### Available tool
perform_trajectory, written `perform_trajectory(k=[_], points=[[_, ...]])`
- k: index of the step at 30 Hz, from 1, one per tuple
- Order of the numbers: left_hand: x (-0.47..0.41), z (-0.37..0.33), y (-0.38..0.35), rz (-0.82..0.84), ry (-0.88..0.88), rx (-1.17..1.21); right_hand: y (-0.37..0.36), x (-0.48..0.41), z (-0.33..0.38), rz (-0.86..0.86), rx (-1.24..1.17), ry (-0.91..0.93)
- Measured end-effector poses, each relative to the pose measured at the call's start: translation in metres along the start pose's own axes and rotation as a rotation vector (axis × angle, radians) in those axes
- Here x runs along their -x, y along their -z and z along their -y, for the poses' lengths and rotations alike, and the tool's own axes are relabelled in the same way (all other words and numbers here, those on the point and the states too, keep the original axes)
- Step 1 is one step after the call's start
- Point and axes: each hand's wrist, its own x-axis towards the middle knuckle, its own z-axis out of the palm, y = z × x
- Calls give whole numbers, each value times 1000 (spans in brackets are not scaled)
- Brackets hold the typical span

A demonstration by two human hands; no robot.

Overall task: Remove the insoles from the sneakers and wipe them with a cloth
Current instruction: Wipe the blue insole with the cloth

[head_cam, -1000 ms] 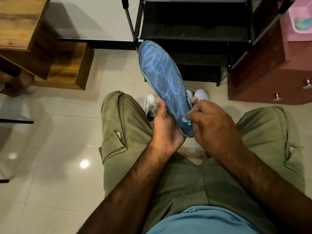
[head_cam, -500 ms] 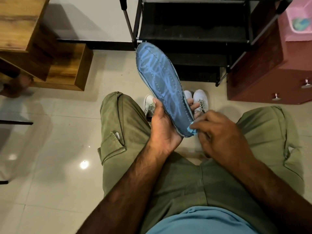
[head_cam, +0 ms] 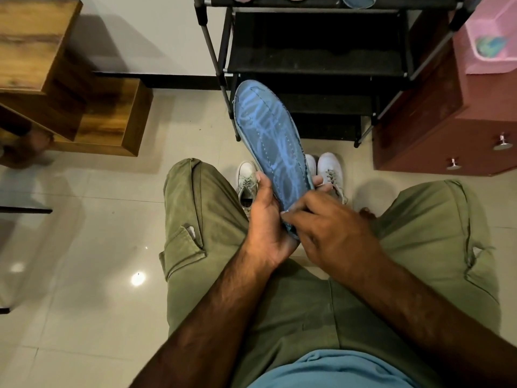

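Observation:
A blue insole [head_cam: 268, 135] with pale scribbled lines stands tilted above my knees, toe end pointing up and away. My left hand [head_cam: 265, 219] grips its heel end from the left, thumb on the upper face and fingertips showing past its right edge. My right hand [head_cam: 330, 231] lies over the heel with its fingers curled; a small pale scrap of cloth [head_cam: 284, 212] just shows under the fingertips. White sneakers stand on the floor between my legs, one [head_cam: 246, 180] left of the insole and another [head_cam: 331, 170] right of it.
A black shoe rack [head_cam: 307, 63] stands straight ahead against the wall. To its right is a maroon cabinet [head_cam: 419, 121] with a pink basket [head_cam: 498, 37] on top. Wooden boxes [head_cam: 106, 116] sit at the left on the glossy tile floor [head_cam: 84, 247].
My right hand has slid leftward across the insole's heel, from its right edge to the middle. My left hand keeps the same grip and the insole has barely shifted.

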Motion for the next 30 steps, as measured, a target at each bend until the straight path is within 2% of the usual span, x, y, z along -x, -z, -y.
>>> perform_trajectory(k=[5, 9, 14, 18, 23, 27, 30], points=[[-2, 2, -2, 0, -18, 16, 4, -19, -16, -164, 57, -183], [-2, -1, 3, -1, 9, 18, -1, -9, 0, -11, 33, -47], [-1, 2, -1, 7, -20, -2, 5, -23, -17, -137, 70, -204], [0, 1, 2, 16, 4, 38, 0, -13, -3, -8, 33, -59], [-1, 4, -2, 39, -27, 17, 5, -24, -16, -128, 90, -186], [0, 1, 1, 42, -24, 40, 2, -15, -5, -19, 64, -63], [-1, 3, -2, 46, -35, 16, 6, -24, -18, -130, 101, -177]])
